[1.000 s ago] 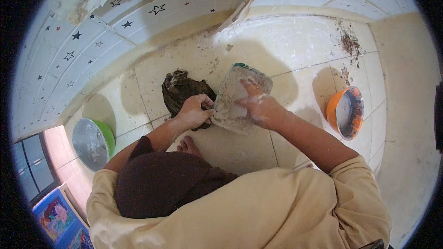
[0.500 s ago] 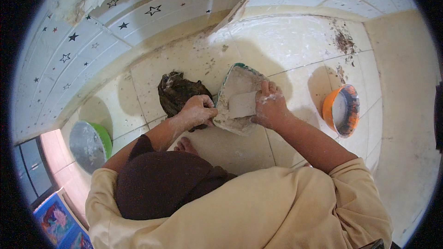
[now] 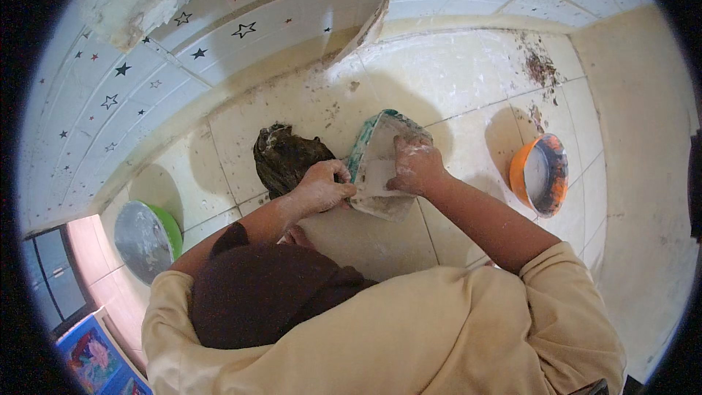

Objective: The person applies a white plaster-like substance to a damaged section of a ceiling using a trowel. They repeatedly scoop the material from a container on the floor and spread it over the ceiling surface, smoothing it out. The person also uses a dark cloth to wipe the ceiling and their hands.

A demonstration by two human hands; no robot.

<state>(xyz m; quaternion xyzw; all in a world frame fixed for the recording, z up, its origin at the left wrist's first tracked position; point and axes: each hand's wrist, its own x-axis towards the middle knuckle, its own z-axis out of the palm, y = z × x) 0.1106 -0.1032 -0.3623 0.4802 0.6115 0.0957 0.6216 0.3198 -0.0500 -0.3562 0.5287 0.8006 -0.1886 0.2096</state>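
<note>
A green-rimmed, squarish plastic container [image 3: 360, 148], caked with pale plaster, is tipped toward the right between my hands. My left hand [image 3: 322, 186], dusted white, has its fingers closed on the container's near left edge. Over the container, my right hand [image 3: 420, 165] grips a flat, pale rectangular scraper [image 3: 378, 174] against the plaster-coated inside. The fingers of that hand cover part of the scraper. Just beyond my left hand lies a crumpled dark brown bag or cloth [image 3: 287, 157].
An orange bowl [image 3: 519, 172] with whitish contents stands on the tiled floor [image 3: 468, 132] at right. At left is a green bowl [image 3: 174, 230], smeared grey-white inside. Star-patterned panels [image 3: 219, 55] line the far wall. Dark crumbs [image 3: 540, 67] lie at far right.
The container has tilted, showing more of its green left side. My right hand and the scraper have shifted slightly left inside it; my left hand keeps hold of the edge.
</note>
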